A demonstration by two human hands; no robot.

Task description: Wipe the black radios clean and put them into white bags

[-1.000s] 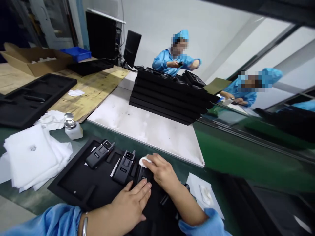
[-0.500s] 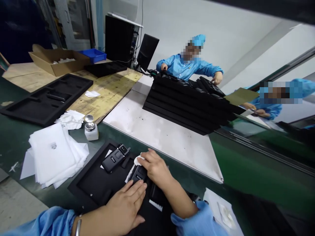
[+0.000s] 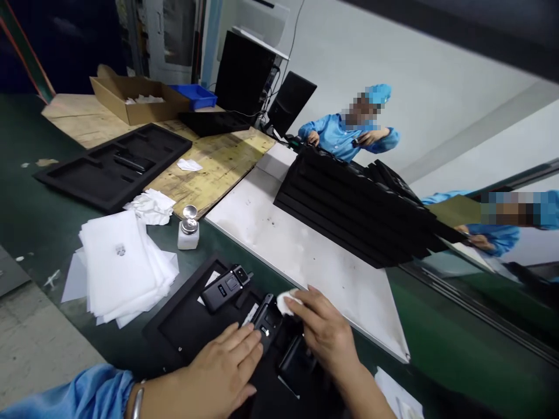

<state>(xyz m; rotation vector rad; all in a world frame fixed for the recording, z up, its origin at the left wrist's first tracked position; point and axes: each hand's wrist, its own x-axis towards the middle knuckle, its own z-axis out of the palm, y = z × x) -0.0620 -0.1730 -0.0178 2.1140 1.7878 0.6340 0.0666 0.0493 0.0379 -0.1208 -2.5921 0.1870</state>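
Observation:
My left hand [image 3: 220, 369] lies flat with its fingers stretched out, the fingertips resting on the lower end of a black handheld device [image 3: 268, 319] that looks like a two-way radio. Pinched in my right hand [image 3: 329, 331] is a crumpled white wipe [image 3: 286, 304], close to the device's upper right end; whether it touches is unclear. A similar black device with a stubby antenna [image 3: 223, 289] sits to the left. Another dark device [image 3: 292, 358] lies under my right hand, partly hidden. All three are in a black foam tray [image 3: 163, 329].
Left of the tray are stacked white sheets [image 3: 116, 267], a white pump bottle [image 3: 188, 235] and crumpled wipes [image 3: 152, 206]. Another foam tray [image 3: 94, 189] lies behind them. Beyond the white board [image 3: 305, 250], a co-worker [image 3: 334, 137] stands behind stacked black trays [image 3: 336, 206]. Another person works at right.
My right hand has drawn back to the right with the wipe, uncovering the device's upper end. My left hand stays flat on it. The co-worker has lifted a small dark object; the view has shifted.

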